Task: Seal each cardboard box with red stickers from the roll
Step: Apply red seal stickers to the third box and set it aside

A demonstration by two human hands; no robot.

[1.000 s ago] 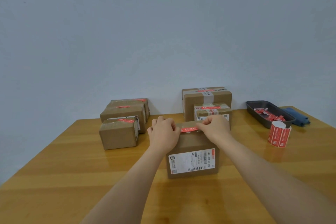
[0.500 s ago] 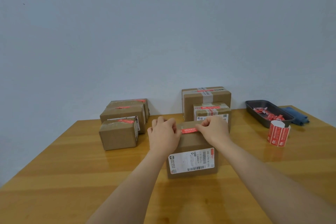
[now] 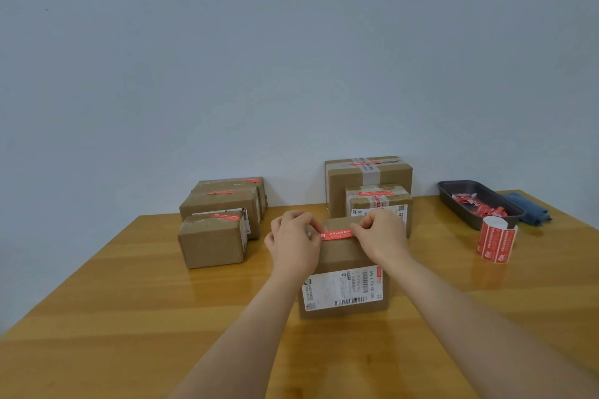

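My left fingers (image 3: 303,220) and right fingers (image 3: 364,227) are curled down onto the two ends of a red sticker (image 3: 337,234), pinching and pressing it across the top of the cardboard box (image 3: 343,256) in front of me. The box stands on the wooden bench (image 3: 129,301), its shipping label (image 3: 343,291) facing me. To my right the sticker roll (image 3: 496,241) stands upright near a dark tray (image 3: 453,196) of red scraps. Five other boxes with red stickers sit behind, near the wall.
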